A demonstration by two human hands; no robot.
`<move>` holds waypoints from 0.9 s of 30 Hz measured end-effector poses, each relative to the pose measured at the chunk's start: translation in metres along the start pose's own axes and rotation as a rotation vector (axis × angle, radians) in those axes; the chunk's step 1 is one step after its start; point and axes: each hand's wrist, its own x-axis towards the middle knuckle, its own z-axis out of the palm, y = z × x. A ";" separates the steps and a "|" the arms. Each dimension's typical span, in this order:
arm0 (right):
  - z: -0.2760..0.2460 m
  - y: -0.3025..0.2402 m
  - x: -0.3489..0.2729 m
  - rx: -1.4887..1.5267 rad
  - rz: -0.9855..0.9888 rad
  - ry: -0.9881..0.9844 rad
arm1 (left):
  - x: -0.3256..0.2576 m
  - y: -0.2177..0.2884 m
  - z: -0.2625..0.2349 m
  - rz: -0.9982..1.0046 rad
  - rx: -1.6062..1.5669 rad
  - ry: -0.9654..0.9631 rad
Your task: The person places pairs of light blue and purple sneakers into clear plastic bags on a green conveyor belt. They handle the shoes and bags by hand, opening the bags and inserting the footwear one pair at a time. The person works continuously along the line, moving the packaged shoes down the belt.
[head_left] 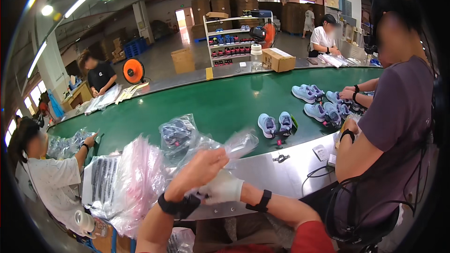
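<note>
My bare left hand [205, 165] is closed, fingers together, at a clear plastic bag [241, 143] that is blurred by motion. Just below it is my right hand [224, 189] in a white glove, its fingers curled and partly hidden behind the left wrist; what it grips does not show clearly. Beyond my left hand, a bagged pair of shoes [178, 132] rests at the near edge of the green belt. Left of my forearm lies a thick pile of clear plastic bags [140, 178].
A light blue pair of shoes [275, 125] stands on the green conveyor belt [220, 98]. More shoes [323, 111] sit to the right, beside a co-worker [398, 98] handling them. A person [51, 168] works at left. A metal ledge [300, 168] borders the belt, with a cable [318, 171] on it.
</note>
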 end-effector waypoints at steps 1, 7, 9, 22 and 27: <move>0.000 0.004 0.000 0.026 0.162 0.001 | -0.009 0.005 0.001 -0.025 -0.070 0.076; -0.040 -0.010 0.013 -0.095 0.537 -0.194 | -0.061 -0.020 0.022 -0.034 0.179 0.329; -0.009 -0.003 0.008 0.048 0.497 -0.074 | -0.071 0.001 0.088 0.241 -0.037 0.124; 0.002 0.006 0.003 0.261 0.438 -0.222 | -0.009 0.039 0.055 0.167 0.030 -0.288; 0.004 0.059 0.044 -0.110 0.475 -0.253 | -0.016 0.011 -0.009 -0.225 -0.359 0.602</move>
